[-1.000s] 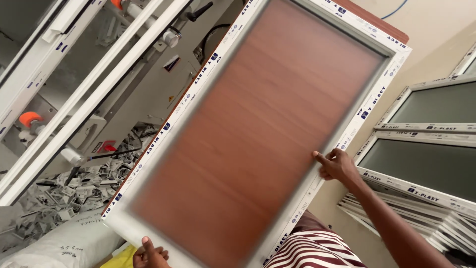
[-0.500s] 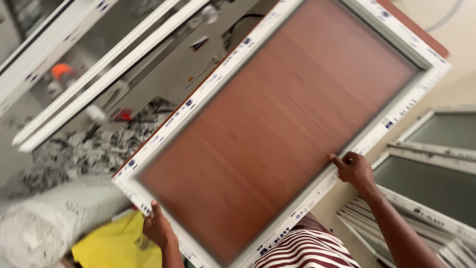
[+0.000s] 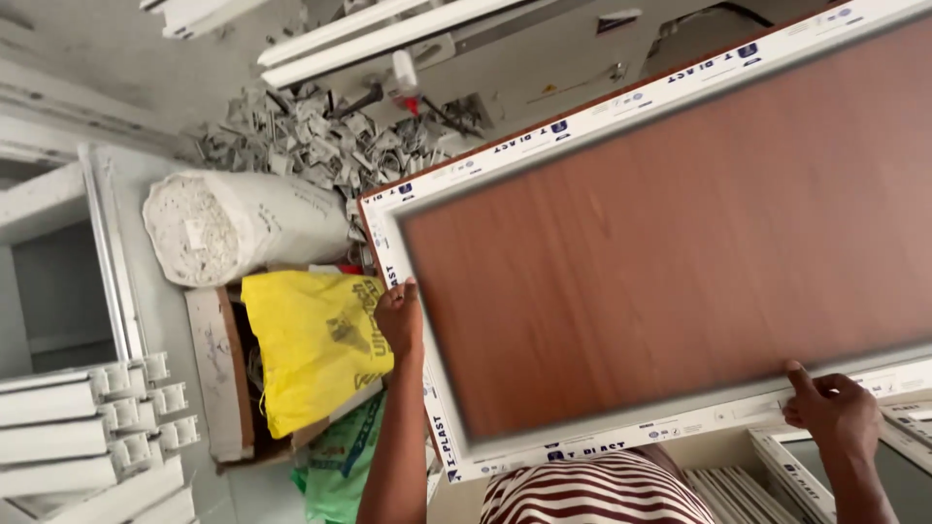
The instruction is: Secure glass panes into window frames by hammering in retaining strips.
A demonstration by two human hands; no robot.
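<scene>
So the framed panel [image 3: 670, 252] is swinging flatter now, long axis running left to right, where half a second back it was tilting steeply. Left hand [image 3: 400, 320] is gripping the short end, right hand [image 3: 833, 412] is pinching the near long edge, yellow bag [image 3: 316, 349] just beside the left grip.
</scene>
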